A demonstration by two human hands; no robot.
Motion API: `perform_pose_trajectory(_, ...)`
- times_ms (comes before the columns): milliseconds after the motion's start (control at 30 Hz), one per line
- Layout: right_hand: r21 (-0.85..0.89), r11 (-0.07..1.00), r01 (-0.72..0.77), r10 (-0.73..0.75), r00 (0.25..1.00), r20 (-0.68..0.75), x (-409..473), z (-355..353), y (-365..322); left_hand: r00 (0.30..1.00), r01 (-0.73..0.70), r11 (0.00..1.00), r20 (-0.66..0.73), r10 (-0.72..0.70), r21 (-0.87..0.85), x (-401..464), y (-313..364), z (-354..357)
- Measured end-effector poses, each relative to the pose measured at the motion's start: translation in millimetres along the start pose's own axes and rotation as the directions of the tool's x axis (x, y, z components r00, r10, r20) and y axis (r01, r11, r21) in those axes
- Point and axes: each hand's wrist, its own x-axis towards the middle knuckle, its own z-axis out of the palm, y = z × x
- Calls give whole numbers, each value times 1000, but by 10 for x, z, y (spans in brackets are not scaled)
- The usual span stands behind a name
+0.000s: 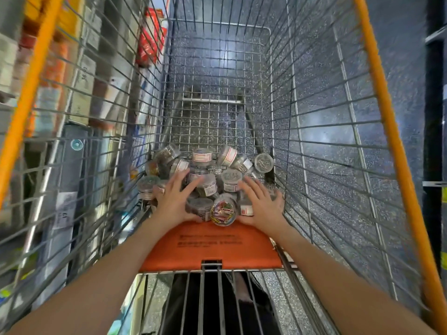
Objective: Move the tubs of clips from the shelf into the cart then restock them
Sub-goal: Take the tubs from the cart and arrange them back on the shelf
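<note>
Both hands are down inside the wire cart (321,131), reaching over the orange plastic seat flap (212,247) at the near end. My left hand (173,201) lies on the left side of the heap of tubs of clips (208,180), fingers spread and mostly straight across the lids, with the thumb tucked low against a tub at the front. My right hand (262,204) lies on the right side of the same heap, fingers fanned out and slightly blurred, palm down on the tubs. Neither hand has closed around any one tub; they sit flat on the pile, set apart from each other with tubs showing between them.

Between the two hands, just past the edge of the flap, one clear round tub of coloured paper clips (223,212) lies on its side with its face turned toward me. A tub with a white and red label (246,210) sits just beside it, touching my right thumb. Behind these the rest of the tubs are piled loosely on the cart floor at the near end, some upright and some tipped, most with silvery clips inside and white labels. One round tub (263,162) leans at the right rear of the heap with its lid facing up.

Beyond the pile the cart's wire floor shows the speckled dark floor (399,68) underneath. Orange rails (387,117) run along the top of both sides. To the left, through the wire, are blurred store shelves (79,88) with boxed goods.
</note>
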Motion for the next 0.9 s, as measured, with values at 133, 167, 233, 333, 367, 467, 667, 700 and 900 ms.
perform_pose_trajectory(133,14,996,89,-88,994,-59,155,-54,15,996,-61,988,67,52,143,156,-83,-23)
perform_pose_trajectory(167,27,993,113,-111,991,-80,192,-86,10,996,-69,984,69,59,162,177,-103,-28)
perform_pose_trajectory(233,41,993,113,-107,988,-114,292,-152,28,996,-73,981,63,62,180,192,-145,-25)
perform_pose_trajectory(333,79,996,30,-20,992,-124,499,-266,82,997,-61,981,61,51,184,197,-171,-21)
perform_pose_trajectory(367,110,994,7,9,990,-142,570,-312,90,998,-52,982,52,44,180,196,-174,-30)
perform_pose_trajectory(467,184,983,-9,48,976,-210,741,-383,81,1000,-24,986,14,23,164,185,-181,-55)
perform_pose_trajectory(667,211,977,32,50,928,-370,764,-315,8,994,61,998,-89,-60,15,254,-181,-143)
perform_pose_trajectory(700,244,970,25,67,930,-362,703,-309,-11,992,77,997,-103,-79,-24,295,-154,-156)
perform_pose_trajectory(900,121,988,95,-54,951,-304,498,122,5,967,159,982,-184,-176,-105,512,22,-230)
